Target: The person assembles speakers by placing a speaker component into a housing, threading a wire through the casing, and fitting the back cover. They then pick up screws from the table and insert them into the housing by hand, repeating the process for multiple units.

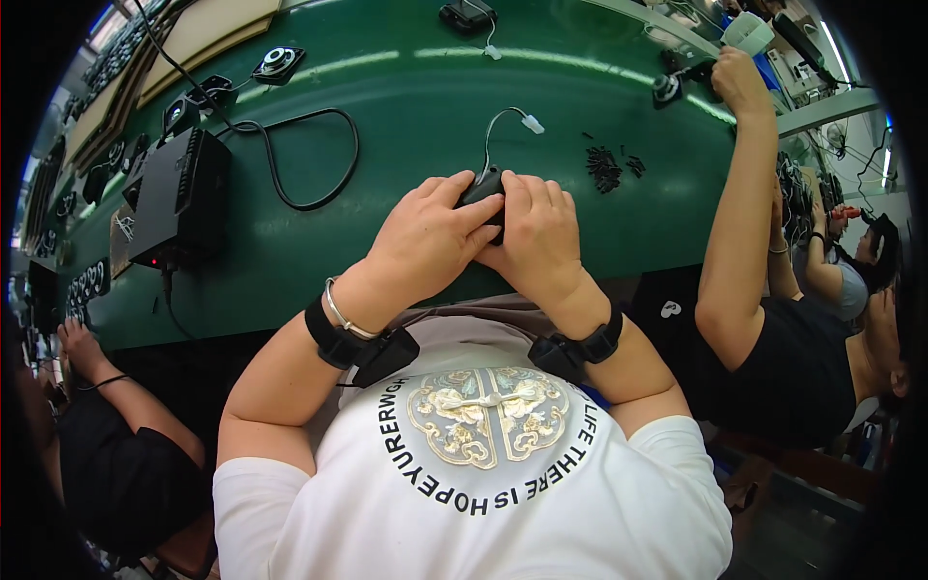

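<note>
Between my two hands, just above the near part of the green table, sits a small black plastic housing (494, 184). A thin cable runs up from its far end to a white plug (533, 124). My left hand (430, 227) is closed on its left side, with fingers reaching across the top. Wrapped along the other side is my right hand (538, 222), its fingers pressed together. Most of the housing is hidden under my fingers. A scatter of small black pieces (604, 170) lies to the right of my hands.
On the left stands a black box (181, 196) with a red light and a looped black cable (357, 159). A round black speaker-like part (278, 64) lies behind it. Another black device (468, 14) is at the far edge. Co-workers' hands (742, 82) work at both sides of the green table (416, 106).
</note>
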Available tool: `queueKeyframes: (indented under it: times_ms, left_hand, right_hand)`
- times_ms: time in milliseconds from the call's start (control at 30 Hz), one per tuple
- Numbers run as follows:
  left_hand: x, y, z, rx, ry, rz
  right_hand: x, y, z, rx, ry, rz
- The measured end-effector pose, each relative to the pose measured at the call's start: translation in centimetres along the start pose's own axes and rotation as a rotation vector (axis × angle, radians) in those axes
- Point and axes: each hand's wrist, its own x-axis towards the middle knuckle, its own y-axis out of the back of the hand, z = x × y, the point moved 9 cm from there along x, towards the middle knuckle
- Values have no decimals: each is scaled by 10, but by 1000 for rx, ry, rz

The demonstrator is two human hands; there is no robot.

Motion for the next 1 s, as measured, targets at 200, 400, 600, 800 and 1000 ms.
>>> queueKeyframes:
  times_ms: [200,400,600,800,1000]
  left_hand:
    - [-12,6,9,230,-123,92]
    - [-13,1,8,234,-79,44]
    - [-13,-7,4,168,-69,3]
    - [-13,0,-1,110,-10,37]
    - [-10,0,-2,69,-32,36]
  right_hand:
    - [3,7,14,258,46,-107]
    - [27,-15,24,450,25,64]
    - [35,-11,5,363,188,75]
    - [29,20,59,518,179,115]
    - [59,15,173,200,-271,40]
